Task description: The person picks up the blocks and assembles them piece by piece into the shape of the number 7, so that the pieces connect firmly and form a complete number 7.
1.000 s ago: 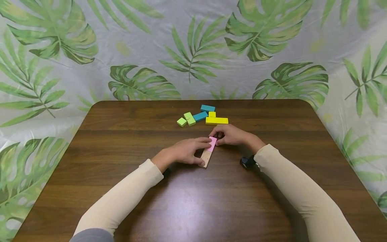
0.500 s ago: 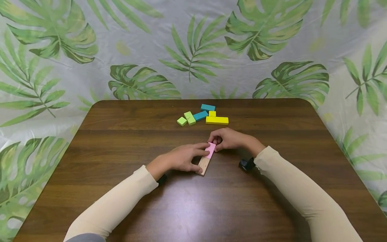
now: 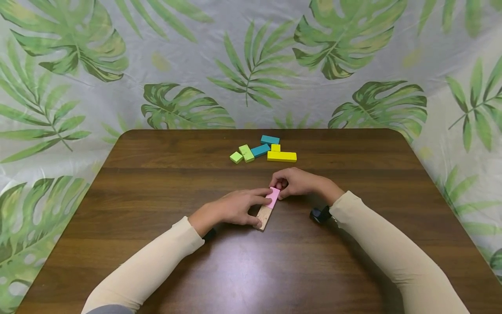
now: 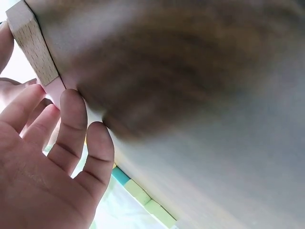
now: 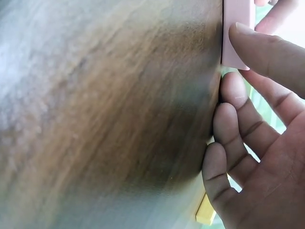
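A pink block and a plain wood block lie end to end on the table in one slanting row, the pink one farther off. My left hand holds the row from its left side, thumb at the near end of the wood block and two fingertips over the pink block. At the far end, my right hand pinches the pink block; its thumb lies along the side in the right wrist view, the other fingertips resting on the tabletop. Ring and little fingers of the left hand touch the table in the left wrist view.
Toward the back of the brown table lie two teal blocks, a long yellow block, a small yellow block and two light green blocks. A leaf-patterned curtain hangs behind the table.
Both hands have drawn the pink and plain wood blocks toward the body and slightly left, mostly in the first half second. The blocks at the back have not moved.
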The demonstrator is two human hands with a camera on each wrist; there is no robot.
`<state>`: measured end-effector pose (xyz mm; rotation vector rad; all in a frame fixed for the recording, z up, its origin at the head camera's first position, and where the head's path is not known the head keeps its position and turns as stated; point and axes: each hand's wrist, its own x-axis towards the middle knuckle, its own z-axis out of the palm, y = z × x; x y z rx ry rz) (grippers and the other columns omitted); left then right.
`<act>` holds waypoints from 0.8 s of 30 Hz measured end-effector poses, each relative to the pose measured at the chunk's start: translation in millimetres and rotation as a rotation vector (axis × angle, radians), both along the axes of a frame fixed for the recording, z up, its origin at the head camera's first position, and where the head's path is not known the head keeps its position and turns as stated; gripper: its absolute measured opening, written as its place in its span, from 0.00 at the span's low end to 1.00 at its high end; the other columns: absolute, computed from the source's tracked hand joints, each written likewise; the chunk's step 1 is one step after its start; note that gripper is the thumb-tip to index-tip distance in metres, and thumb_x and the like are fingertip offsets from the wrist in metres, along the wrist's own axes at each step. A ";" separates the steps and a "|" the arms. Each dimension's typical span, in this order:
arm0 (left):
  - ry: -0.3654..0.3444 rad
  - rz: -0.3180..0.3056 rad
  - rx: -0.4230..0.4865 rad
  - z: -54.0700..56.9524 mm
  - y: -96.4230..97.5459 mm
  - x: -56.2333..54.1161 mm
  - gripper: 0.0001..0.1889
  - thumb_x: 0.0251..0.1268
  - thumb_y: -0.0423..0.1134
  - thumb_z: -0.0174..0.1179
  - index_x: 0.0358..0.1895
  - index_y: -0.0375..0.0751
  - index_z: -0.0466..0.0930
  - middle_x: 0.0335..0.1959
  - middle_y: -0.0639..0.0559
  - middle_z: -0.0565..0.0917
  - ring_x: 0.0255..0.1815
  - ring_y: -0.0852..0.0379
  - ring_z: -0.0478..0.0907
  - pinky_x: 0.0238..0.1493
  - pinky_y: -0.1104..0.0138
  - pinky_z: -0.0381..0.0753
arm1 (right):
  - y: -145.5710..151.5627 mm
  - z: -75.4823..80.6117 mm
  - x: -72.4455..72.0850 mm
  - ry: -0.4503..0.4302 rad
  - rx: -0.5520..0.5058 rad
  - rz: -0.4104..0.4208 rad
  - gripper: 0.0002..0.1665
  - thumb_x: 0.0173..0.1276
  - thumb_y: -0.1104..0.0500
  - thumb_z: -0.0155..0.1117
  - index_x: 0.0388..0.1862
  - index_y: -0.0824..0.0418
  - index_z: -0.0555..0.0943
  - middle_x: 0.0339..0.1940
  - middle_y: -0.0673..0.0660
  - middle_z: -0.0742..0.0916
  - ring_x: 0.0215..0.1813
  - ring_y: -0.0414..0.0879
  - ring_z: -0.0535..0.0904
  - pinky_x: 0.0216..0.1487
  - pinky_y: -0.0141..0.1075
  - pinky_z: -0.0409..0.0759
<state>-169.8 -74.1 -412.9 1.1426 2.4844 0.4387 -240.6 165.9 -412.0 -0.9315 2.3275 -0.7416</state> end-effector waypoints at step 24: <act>0.008 -0.012 -0.021 1.8 -0.8 2.5 0.36 0.64 0.53 0.66 0.74 0.50 0.67 0.81 0.60 0.57 0.78 0.53 0.62 0.74 0.53 0.66 | -2.1 11.0 -6.2 0.019 0.096 0.083 0.19 0.67 0.64 0.64 0.57 0.56 0.82 0.42 0.53 0.84 0.42 0.44 0.76 0.48 0.35 0.77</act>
